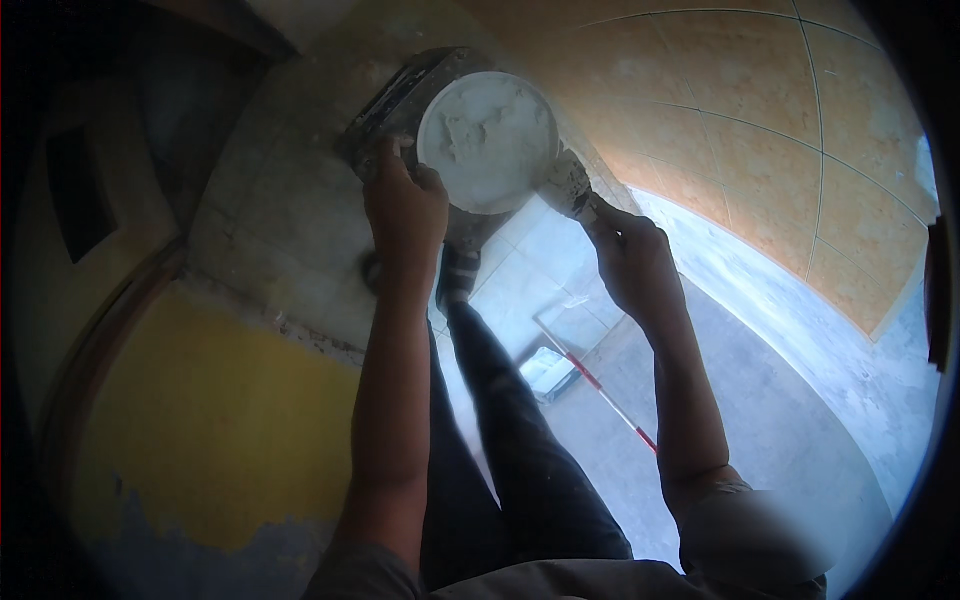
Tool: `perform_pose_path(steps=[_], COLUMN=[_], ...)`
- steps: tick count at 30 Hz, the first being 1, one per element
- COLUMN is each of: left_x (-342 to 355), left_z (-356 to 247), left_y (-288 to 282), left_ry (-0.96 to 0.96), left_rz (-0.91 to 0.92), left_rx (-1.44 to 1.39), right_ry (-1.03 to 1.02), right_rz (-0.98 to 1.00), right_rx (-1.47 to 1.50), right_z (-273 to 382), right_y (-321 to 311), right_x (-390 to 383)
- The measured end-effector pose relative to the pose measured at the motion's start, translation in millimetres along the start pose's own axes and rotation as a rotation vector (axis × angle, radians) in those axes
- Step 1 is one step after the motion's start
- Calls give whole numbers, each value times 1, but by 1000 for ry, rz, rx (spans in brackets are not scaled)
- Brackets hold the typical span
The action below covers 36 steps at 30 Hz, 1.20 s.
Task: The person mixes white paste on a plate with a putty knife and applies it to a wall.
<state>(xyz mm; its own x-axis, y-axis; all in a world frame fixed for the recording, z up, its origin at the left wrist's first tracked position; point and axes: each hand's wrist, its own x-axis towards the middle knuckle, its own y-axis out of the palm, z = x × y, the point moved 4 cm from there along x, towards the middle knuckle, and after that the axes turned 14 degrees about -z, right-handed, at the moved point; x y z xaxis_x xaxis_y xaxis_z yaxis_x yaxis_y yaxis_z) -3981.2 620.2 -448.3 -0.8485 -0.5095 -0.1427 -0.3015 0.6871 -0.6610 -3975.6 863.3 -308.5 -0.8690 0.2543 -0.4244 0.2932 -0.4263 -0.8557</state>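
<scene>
A round bucket (490, 140) with pale, lumpy putty in it stands in front of me at the top of the view. My left hand (405, 200) is closed at the bucket's left side on a dark, smeared plastering trowel (405, 95). The trowel's long flat edge runs along the bucket's left rim; its handle is mostly hidden by my fingers. In my right hand (637, 258) is a putty knife (568, 185), its blade caked with pale material. That blade is at the right rim of the bucket, and I cannot tell whether it touches.
My feet (460, 270) are just below the bucket on a pale tiled floor (520, 270). A red-and-white striped pole (600, 385) slants beside my legs, near a bright rectangular thing (550, 372). Orange-brown tiles (730, 150) cover a surface at right; a yellow wall (230, 410) lies left.
</scene>
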Motion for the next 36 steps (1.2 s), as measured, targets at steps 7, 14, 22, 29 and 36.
perform_pose_path(steps=[7, 14, 22, 29, 36], left_x=[6, 15, 17, 17, 17], left_z=[-6, -11, -14, -21, -35], left_y=[-2, -5, -8, -2, 0], left_ry=[-7, 7, -27, -21, -89], left_rz=[-21, -19, -2, 26, 95], left_rx=[-5, 2, 13, 34, 65], right_ry=[35, 86, 267, 357, 357], right_rz=[13, 32, 12, -4, -30], right_rx=[-43, 25, 141, 215, 270], right_z=[9, 11, 20, 8, 0], right_y=[5, 9, 18, 22, 33], right_x=[-7, -17, -35, -47, -55])
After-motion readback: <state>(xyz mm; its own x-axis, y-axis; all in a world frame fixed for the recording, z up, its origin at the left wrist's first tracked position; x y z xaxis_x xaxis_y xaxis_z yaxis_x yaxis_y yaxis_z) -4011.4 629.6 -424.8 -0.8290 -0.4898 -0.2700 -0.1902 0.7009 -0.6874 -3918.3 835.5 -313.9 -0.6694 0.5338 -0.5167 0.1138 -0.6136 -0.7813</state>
